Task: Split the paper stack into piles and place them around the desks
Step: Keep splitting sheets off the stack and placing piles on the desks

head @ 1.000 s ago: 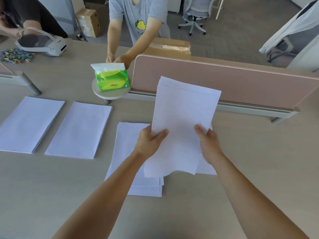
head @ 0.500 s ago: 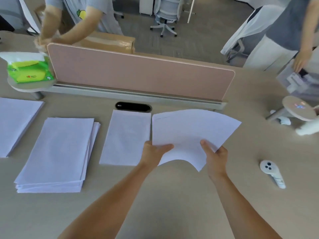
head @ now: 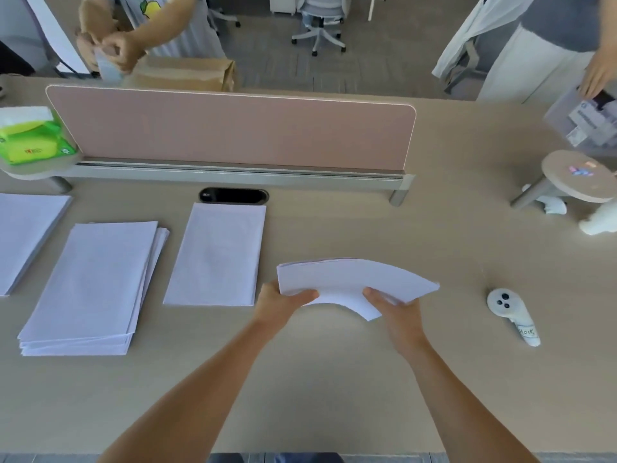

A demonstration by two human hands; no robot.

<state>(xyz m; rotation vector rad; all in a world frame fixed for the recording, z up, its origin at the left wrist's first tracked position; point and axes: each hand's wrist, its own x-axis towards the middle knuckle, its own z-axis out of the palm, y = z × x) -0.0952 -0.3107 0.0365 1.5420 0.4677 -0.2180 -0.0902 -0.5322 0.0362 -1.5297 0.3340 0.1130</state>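
Both hands holding a bent paper sheaf over the desk.

Desk (head: pixel 334 379) is filling the view, w/ a pink divider (head: pixel 233 128) standing across its far side. Three paper piles are lying side by side at left: edge pile (head: pixel 23 235), thick fanned pile (head: pixel 90 282), thin pile (head: pixel 217 255). Sheaf (head: pixel 350 279) is arching btwn the hands, just right of the thin pile, not touching it. L hand (head: pixel 277 305) is pinching its left end, thumb on top; R hand (head: pixel 400 315) is pinching the near right edge. Green tissue pack (head: pixel 30 142) is sitting far left; white controller (head: pixel 510 312) is lying well to the right.
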